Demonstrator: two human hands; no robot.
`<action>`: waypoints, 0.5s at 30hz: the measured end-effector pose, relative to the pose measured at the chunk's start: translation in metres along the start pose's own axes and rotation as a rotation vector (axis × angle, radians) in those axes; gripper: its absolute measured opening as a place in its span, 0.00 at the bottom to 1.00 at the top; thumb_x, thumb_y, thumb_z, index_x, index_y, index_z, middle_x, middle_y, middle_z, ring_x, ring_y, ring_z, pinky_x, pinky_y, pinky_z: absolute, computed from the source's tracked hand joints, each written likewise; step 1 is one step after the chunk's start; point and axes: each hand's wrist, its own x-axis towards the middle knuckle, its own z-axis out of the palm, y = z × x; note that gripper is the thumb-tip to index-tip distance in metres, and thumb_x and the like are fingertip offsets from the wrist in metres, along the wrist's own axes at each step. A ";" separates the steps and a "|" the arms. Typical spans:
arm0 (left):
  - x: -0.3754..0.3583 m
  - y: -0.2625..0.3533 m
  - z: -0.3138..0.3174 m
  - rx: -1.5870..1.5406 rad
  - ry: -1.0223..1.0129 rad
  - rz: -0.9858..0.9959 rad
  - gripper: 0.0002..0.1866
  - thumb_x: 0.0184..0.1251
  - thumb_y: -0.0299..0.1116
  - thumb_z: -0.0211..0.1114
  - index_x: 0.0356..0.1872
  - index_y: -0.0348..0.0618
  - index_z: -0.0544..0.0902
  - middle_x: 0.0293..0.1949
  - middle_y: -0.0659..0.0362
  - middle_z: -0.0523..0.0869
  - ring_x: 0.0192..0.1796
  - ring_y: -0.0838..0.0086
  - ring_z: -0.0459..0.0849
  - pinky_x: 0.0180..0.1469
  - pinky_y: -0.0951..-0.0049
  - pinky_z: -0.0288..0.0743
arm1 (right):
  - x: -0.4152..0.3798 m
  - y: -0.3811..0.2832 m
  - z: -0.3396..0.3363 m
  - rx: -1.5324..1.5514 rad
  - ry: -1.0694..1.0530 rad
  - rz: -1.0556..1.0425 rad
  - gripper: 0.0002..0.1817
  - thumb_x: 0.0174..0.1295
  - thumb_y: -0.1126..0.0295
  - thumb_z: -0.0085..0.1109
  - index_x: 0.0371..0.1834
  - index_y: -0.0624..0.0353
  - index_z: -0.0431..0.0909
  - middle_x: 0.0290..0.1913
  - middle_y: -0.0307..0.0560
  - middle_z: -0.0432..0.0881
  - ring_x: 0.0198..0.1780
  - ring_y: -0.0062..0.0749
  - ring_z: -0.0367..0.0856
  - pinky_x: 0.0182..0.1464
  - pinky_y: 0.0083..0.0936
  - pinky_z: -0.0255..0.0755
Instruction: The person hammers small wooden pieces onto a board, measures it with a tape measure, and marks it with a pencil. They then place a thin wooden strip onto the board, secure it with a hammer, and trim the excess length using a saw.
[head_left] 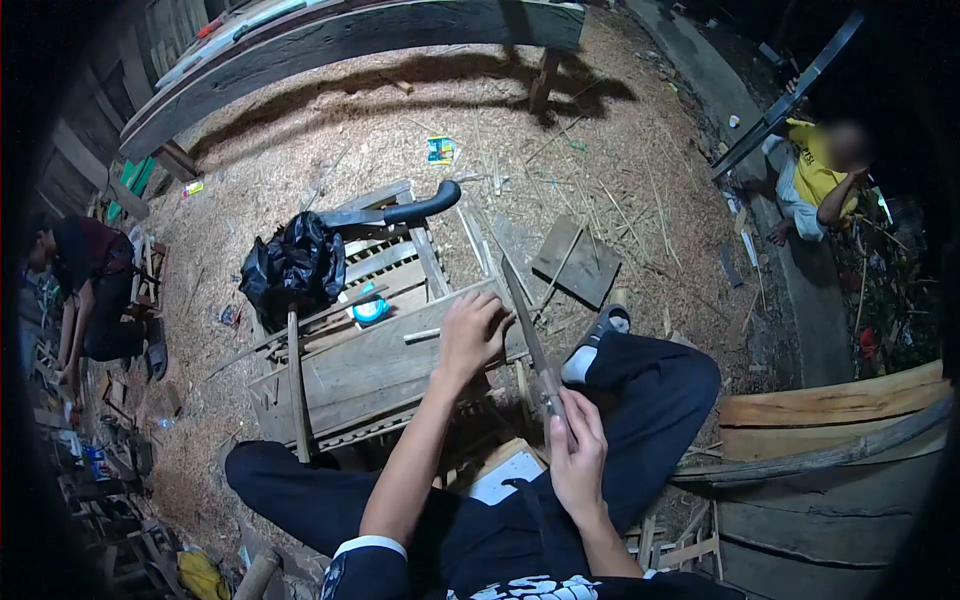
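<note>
My right hand (580, 445) is closed around the handle of a long-bladed knife (526, 318), whose dark blade points up and away from me. My left hand (474, 332) has its fingers curled just left of the blade, over a wooden board (370, 358). A thin pale wooden stick (422, 336) pokes out to the left of this hand and appears gripped in it; the fingers hide the rest. On the slatted wooden frame behind the board lie a blue-and-white round object (369, 305), a black plastic bag (295, 262) and a tool with a curved black handle (423, 206).
A square board (577, 262) lies on the shavings-covered ground. At the back stands a wooden bench (350, 45). One person (100, 285) bends down at left; another in a yellow shirt (812, 165) sits at right. Planks (830, 410) stand near my right side.
</note>
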 end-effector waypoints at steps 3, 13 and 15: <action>-0.001 0.002 -0.001 0.001 -0.014 -0.006 0.10 0.61 0.29 0.77 0.38 0.39 0.85 0.39 0.53 0.84 0.46 0.53 0.82 0.48 0.55 0.76 | 0.010 0.002 0.005 0.005 0.016 -0.014 0.20 0.78 0.72 0.57 0.68 0.71 0.80 0.65 0.64 0.82 0.65 0.56 0.83 0.68 0.41 0.76; -0.002 0.001 0.001 -0.012 -0.017 -0.006 0.09 0.61 0.31 0.77 0.36 0.40 0.84 0.39 0.54 0.84 0.45 0.53 0.82 0.47 0.54 0.75 | 0.015 0.003 0.015 0.011 0.023 0.009 0.20 0.79 0.72 0.57 0.69 0.71 0.80 0.66 0.62 0.81 0.66 0.53 0.83 0.67 0.39 0.76; -0.003 0.002 0.001 -0.021 -0.029 -0.014 0.09 0.61 0.31 0.77 0.36 0.40 0.84 0.38 0.54 0.84 0.45 0.53 0.82 0.47 0.54 0.75 | 0.029 0.007 0.032 0.024 0.035 0.023 0.21 0.79 0.73 0.57 0.71 0.69 0.79 0.67 0.63 0.80 0.67 0.54 0.83 0.67 0.40 0.76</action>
